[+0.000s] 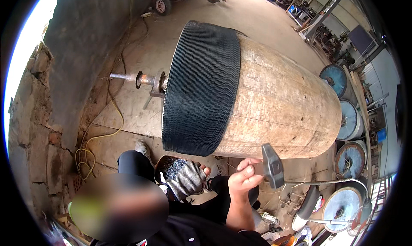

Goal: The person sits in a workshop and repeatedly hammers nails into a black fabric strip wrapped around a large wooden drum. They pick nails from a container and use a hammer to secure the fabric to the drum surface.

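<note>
My right hand (243,178) is bare and closed round a hammer, holding it up with the dark steel hammer head (273,166) in front of the wooden drum. My left hand (187,183) wears a grey knitted glove with bare fingertips showing. It is curled in front of my lap, and what its fingers hold is hidden. Beside it is a box of nails (172,166), filled with many thin metal pieces. Before me lies a large wooden drum (283,96) on its side. A black ridged band (201,87) covers its left end.
A metal shaft (148,79) sticks out of the drum's left end on a support. A yellow hose (92,141) loops on the floor by the cracked wall (38,130). Several round blue-faced wheels (343,205) line the right side. A wheeled cart (163,5) stands far back.
</note>
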Tool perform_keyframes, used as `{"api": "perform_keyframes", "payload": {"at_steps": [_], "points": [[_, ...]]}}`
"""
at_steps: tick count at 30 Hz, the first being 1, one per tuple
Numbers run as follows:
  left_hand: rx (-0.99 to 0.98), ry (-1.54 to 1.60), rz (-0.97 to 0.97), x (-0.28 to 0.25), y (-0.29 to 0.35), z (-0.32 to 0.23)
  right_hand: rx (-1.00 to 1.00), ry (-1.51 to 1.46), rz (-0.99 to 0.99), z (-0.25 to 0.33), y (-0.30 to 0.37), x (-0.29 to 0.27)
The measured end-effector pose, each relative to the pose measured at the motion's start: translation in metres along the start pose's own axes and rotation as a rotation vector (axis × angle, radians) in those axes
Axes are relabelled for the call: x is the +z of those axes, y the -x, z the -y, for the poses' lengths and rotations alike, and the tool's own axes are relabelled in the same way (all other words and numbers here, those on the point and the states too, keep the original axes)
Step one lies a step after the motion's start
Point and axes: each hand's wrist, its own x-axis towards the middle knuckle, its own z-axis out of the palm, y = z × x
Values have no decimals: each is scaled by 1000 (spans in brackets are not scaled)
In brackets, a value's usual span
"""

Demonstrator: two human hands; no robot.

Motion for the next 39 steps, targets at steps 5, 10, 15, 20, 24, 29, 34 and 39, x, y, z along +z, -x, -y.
{"api": "perform_keyframes", "payload": {"at_steps": [5, 10, 15, 20, 24, 29, 34, 39], "points": [[193, -245, -248, -44, -22, -4, 343, 439, 329, -11, 7, 2], [278, -440, -621, -95, -60, 18, 108, 19, -70, -6, 9, 6], [372, -511, -783, -142, -94, 51, 223, 451, 274, -1, 4, 6], [318, -576, -782, -156, -112, 66, -1, 354, 83, -1, -4, 10], [290, -533, -830, -154, -117, 71, 320, 325, 258, -4, -2, 0], [249, -639, -874, -165, -124, 65, 29, 65, 83, -13, 6, -2], [221, -666, -810, -159, -122, 53, 259, 475, 270, -41, 36, 6], [310, -363, -776, -97, -106, 12, 392, 355, 314, -30, 45, -2]]}}
